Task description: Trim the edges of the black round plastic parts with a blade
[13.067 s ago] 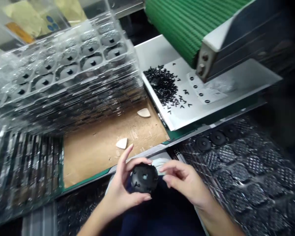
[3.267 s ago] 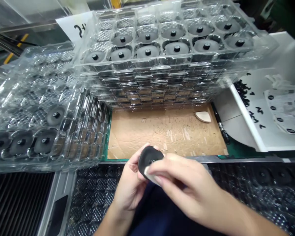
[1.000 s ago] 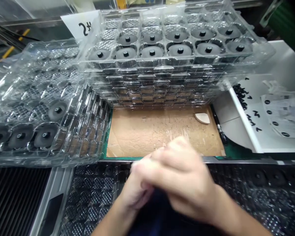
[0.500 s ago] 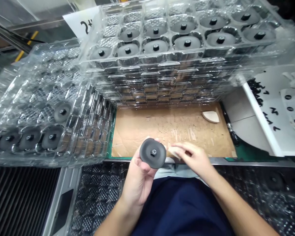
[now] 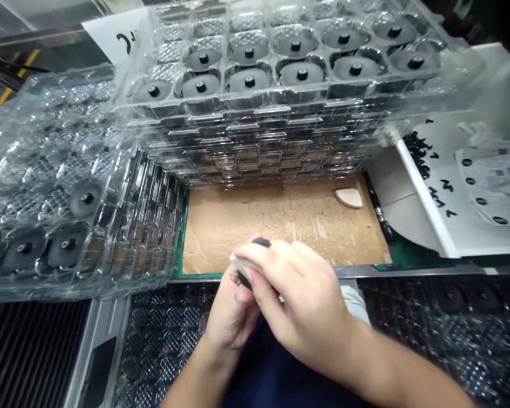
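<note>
My left hand [image 5: 232, 317] is closed around a dark grey round disc [image 5: 244, 280], held low over the front edge of the bench. Most of the disc is hidden behind my right hand [image 5: 301, 294], which lies across it. Pinched between my right thumb and fingers is a small pale pad [image 5: 239, 263], its edge against or very close to the disc. The cardboard sheet [image 5: 221, 226] lies just beyond both hands. A pale wedge-shaped piece [image 5: 349, 198] rests on its far right part.
Stacked clear plastic trays [image 5: 255, 122] holding similar discs rise at the back. Another tray stack [image 5: 123, 221] stands on the left. On the right, a white bin [image 5: 433, 226] holds small black parts and labels. More trays [image 5: 165, 328] lie below the bench edge.
My right hand has moved left with the pale pad and now covers the disc, which was in plain view. The disc has tilted in my left hand. The whole view has shifted slightly.
</note>
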### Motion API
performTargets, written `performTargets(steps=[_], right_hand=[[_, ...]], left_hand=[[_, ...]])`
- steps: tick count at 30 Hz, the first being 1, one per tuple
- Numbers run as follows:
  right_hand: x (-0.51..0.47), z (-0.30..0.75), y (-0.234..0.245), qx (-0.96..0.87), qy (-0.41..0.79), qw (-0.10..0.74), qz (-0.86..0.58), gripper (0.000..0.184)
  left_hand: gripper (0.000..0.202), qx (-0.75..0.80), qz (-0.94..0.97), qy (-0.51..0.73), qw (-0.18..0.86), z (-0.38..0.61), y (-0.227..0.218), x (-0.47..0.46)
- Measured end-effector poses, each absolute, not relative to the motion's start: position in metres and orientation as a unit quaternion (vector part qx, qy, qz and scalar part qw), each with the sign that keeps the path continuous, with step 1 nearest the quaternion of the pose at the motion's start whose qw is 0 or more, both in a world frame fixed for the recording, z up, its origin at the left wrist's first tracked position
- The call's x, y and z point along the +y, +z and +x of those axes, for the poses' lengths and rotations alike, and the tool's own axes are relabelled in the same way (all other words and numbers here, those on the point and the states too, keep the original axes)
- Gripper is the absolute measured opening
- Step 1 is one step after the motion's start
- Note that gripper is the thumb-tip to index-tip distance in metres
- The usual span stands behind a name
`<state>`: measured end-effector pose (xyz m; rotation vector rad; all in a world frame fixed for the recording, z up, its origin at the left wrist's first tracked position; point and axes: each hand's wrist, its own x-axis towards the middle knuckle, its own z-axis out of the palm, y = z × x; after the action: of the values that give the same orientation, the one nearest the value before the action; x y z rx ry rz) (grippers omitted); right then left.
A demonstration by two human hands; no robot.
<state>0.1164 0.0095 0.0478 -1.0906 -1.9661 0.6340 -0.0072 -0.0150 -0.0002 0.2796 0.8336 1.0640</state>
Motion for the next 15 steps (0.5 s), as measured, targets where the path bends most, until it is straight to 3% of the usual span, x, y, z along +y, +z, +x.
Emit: performTargets(steps=[5, 10, 15], right_hand=[[-0.006, 0.170, 0.024, -0.674, 0.474, 0.291, -0.486, 0.016], [-0.025, 0.227, -0.010, -0.480, 0.427, 0.311, -0.700, 0.027], [-0.018, 0.192, 0.036, -0.597, 0.313, 0.366, -0.641, 0.019]], left_hand=[[0.057, 0.363, 0.112, 0.506, 0.774, -0.018, 0.004, -0.015], [0.054, 0.314, 0.086, 0.510, 0.796, -0.015, 0.009, -0.010], [0.054, 0.326, 0.105, 0.497, 0.798, -0.004, 0.015, -0.011]])
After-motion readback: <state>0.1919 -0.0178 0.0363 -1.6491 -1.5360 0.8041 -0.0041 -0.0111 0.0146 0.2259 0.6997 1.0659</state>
